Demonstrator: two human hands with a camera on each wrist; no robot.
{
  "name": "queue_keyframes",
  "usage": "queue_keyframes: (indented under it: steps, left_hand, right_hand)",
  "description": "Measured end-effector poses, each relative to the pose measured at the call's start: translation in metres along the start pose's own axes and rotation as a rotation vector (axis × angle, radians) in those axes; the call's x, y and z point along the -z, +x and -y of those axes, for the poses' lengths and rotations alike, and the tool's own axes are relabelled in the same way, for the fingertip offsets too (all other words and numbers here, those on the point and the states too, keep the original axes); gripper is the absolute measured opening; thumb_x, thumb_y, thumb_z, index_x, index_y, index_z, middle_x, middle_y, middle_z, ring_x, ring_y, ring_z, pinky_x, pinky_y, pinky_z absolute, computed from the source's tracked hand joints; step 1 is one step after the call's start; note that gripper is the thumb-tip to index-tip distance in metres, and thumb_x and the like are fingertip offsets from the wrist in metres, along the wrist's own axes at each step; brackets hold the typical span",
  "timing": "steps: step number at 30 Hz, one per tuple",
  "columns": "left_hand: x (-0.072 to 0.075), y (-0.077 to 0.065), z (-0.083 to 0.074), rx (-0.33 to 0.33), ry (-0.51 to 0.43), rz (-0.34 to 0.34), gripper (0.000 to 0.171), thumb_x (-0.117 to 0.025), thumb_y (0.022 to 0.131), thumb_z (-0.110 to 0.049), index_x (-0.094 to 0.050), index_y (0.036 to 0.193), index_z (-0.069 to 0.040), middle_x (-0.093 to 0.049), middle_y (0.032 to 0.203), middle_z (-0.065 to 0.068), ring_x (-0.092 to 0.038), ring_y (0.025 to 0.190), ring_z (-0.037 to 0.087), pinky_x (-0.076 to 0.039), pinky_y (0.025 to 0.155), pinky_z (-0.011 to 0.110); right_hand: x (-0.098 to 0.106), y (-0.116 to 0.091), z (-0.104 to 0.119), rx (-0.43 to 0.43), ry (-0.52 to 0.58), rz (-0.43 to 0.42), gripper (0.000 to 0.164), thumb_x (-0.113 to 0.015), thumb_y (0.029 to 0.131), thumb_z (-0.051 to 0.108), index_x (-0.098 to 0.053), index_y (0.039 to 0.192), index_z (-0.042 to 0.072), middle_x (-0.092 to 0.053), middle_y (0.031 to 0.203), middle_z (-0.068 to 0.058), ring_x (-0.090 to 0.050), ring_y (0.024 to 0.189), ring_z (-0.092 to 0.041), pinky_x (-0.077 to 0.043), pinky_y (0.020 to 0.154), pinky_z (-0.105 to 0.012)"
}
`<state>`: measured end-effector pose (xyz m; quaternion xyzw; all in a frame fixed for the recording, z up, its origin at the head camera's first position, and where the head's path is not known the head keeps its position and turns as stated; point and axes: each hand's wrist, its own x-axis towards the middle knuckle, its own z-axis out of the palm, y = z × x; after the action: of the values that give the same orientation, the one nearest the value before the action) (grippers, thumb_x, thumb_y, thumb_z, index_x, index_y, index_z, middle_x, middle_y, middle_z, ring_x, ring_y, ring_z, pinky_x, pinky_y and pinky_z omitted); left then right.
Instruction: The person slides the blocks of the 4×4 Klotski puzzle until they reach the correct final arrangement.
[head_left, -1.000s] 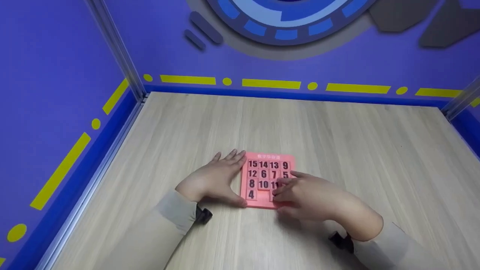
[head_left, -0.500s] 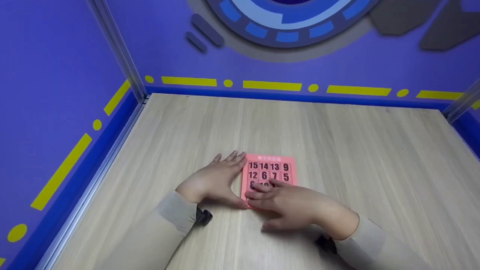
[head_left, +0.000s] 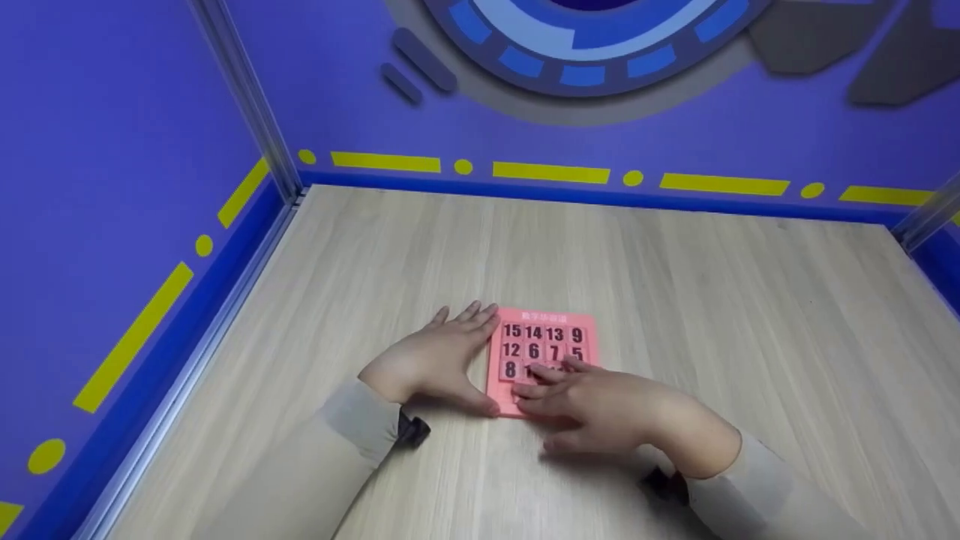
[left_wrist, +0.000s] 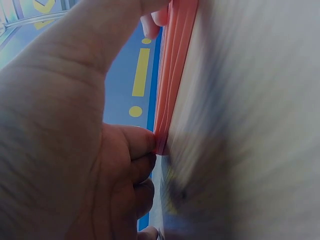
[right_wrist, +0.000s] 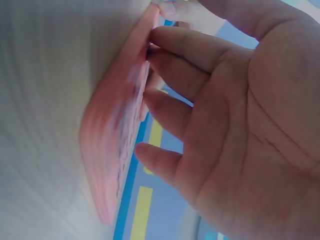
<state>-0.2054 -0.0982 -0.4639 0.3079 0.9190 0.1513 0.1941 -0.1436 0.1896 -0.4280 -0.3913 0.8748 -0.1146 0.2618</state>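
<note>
A pink number slide puzzle (head_left: 544, 318) lies flat on the table, its black numbers facing up. Along its left edge is my left hand (head_left: 427, 364), fingers spread. The thumb touches near the lower corner and the index finger the upper one. In the left wrist view, an index fingertip (left_wrist: 147, 142) meets the end of the pink frame. My right hand (head_left: 615, 411) reaches in from the right with fingertips on the lower tiles, covering most of the bottom row and part of the row above. Bare pink shows in the bottom-left cell. The right wrist view has its fingers (right_wrist: 185, 42) nearly straight.
The wood-grain table (head_left: 675, 285) extends behind and to both sides of the puzzle. Blue printed panels (head_left: 570, 135) with yellow dashes stand at the back and left, joined by a metal post (head_left: 251, 97). Both wrists have a black device strapped on.
My right hand moved left across the bottom row, then slightly back right. The bottom-left cell, which showed a 4, now shows bare pink. My left hand stays at the left edge.
</note>
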Motion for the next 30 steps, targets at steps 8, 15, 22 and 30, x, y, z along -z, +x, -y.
queue_keyframes:
  steps: [8, 15, 22, 30]
  left_hand:
    - [0.0, 0.004, -0.003, -0.008, 0.0, 0.001, 0.146, -0.088, 0.076, -0.08, -0.012, 0.182, -0.013, -0.002, 0.192, -0.001, -0.001, 0.18, 0.025, 0.001, 0.147, 0.058]
    - [-0.001, 0.003, -0.002, -0.005, -0.004, 0.003, 0.146, -0.088, 0.076, -0.079, -0.013, 0.182, -0.013, -0.002, 0.192, -0.001, -0.001, 0.18, 0.025, 0.0, 0.147, 0.058]
    - [-0.001, 0.002, 0.0, -0.01, 0.006, 0.004, 0.146, -0.087, 0.077, -0.081, -0.012, 0.182, -0.013, -0.001, 0.192, 0.0, 0.0, 0.18, 0.025, 0.0, 0.147, 0.057]
    - [0.0, -0.001, -0.002, -0.007, 0.001, 0.004, 0.143, -0.088, 0.079, -0.078, -0.014, 0.182, -0.011, -0.004, 0.192, 0.001, -0.001, 0.18, 0.025, -0.002, 0.147, 0.058]
  right_hand:
    - [0.007, -0.011, 0.001, -0.075, 0.005, 0.015, 0.068, -0.068, 0.109, 0.056, -0.057, 0.168, 0.025, -0.046, 0.179, 0.009, -0.029, 0.176, -0.031, -0.016, 0.146, -0.064]
    - [0.005, -0.005, -0.005, 0.049, -0.085, -0.075, 0.055, -0.066, 0.113, 0.047, -0.067, 0.16, 0.02, -0.061, 0.169, 0.004, -0.045, 0.168, -0.032, -0.028, 0.142, -0.064]
    - [0.003, 0.013, -0.013, 0.086, -0.113, -0.241, 0.055, -0.071, 0.111, 0.039, -0.066, 0.16, 0.016, -0.061, 0.171, -0.002, -0.049, 0.166, -0.031, -0.04, 0.138, -0.057]
    - [-0.002, 0.018, -0.016, -0.011, -0.074, -0.163, 0.077, -0.069, 0.109, 0.054, -0.048, 0.174, 0.018, -0.034, 0.187, 0.0, -0.03, 0.176, -0.032, -0.032, 0.142, -0.06]
